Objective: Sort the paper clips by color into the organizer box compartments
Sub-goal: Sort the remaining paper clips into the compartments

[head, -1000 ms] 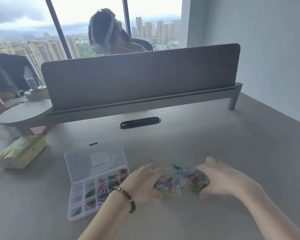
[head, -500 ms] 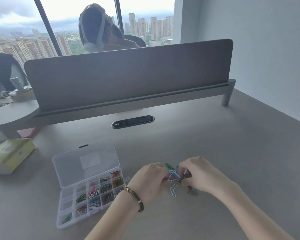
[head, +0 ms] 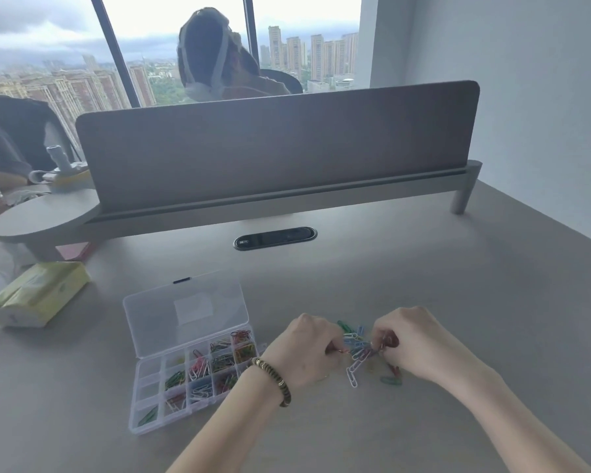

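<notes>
Left hand, beaded bracelet at wrist, and right hand, lower centre of frame, both curled, pinching into tangled clump of paper clips lifted slightly off desk. Step in hand, likely: pulling linked clips apart. Next: free one colour, carry left to matching compartment. Loose clips lie on desk under right hand. Organizer box lower left, lid open, several compartments partly filled. Versus a second ago: spread pile now gathered, hands closer together.
</notes>
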